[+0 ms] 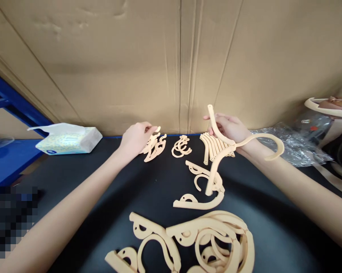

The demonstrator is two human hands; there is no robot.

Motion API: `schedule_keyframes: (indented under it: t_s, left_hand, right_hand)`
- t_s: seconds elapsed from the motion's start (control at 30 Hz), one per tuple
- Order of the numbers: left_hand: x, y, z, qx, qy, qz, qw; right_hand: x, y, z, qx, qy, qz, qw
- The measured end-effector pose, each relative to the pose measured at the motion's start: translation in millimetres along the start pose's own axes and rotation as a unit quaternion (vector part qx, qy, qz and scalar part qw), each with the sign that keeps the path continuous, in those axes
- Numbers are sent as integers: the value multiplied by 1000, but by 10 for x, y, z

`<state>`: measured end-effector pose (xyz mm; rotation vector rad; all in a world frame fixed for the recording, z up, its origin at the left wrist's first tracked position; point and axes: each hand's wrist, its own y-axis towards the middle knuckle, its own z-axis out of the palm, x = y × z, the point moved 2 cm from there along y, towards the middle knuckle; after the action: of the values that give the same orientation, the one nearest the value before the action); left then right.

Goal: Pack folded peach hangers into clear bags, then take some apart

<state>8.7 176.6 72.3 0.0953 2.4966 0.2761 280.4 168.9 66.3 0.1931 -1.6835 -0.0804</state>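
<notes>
My right hand [231,127] is closed on a beige plastic folding hanger [223,155] with two curved arms and a hook; its palm and some fingers are behind the arms. The hook sticks out to the right over my wrist. At the back, my left hand [136,136] pinches a small beige hanger piece [157,129], just above a pile of similar curved end pieces [155,149]. Between the hands lie several loose hooks [182,147]. Under my right hand is a row of curved hanger arms [212,148].
A folded hanger [205,204] lies mid-table, and several more folded hangers [210,227] are heaped at the front. A tissue pack [71,140] sits at the left, near a blue metal frame [6,151]. Clear plastic bags [292,146] lie at the right. Cardboard [116,76] walls the back.
</notes>
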Motion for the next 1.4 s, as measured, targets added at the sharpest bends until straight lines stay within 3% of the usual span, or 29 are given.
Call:
schedule_keyframes:
  t_s: [0.13, 0.23, 0.3, 0.37, 0.5, 0.6, 0.7, 0.93, 1.07, 1.2, 1.3, 1.4]
  left_hand:
    - [141, 68, 12, 34, -33, -26, 999]
    - [-14, -33, 85, 175, -131, -9, 976]
    - [-163, -117, 120, 270, -200, 4, 942]
    - [-283, -178, 137, 321, -290, -4, 902]
    - [-376, -226, 152, 295, -513, -86, 802]
    - [-420, -268, 156, 270, -567, -87, 773]
    - [-486, -347, 173, 279, -604, -87, 742]
    - [-583, -512, 239, 338, -556, -118, 750]
    - [-628, -516, 212, 362, -524, -114, 763]
    - [-615, -541, 240, 348, -446, -84, 821]
    - [-556, -589, 270, 295, -365, -35, 882]
    - [-473, -582, 286, 243, -301, -5, 922]
  right_hand:
    - [-12, 33, -67, -68, 74, -10, 995]
    - [15, 26, -136, -111, 105, -50, 987]
    - [56, 9, -174, -122, 106, -77, 984]
    - [105, -12, -192, -114, 88, -98, 985]
    - [164, -34, -167, -67, 3, -140, 988]
    - [147, -37, -106, -20, -102, -170, 980]
    - [116, -88, -13, 16, -235, -197, 952]
    - [180, -348, 181, 2, -490, -256, 833]
    - [203, -385, 233, 36, -544, -242, 802]
    - [101, -319, 268, 79, -532, -177, 824]
    - [-35, -185, 210, 99, -486, -94, 863]
    - [-174, -35, 86, 97, -432, -14, 896]
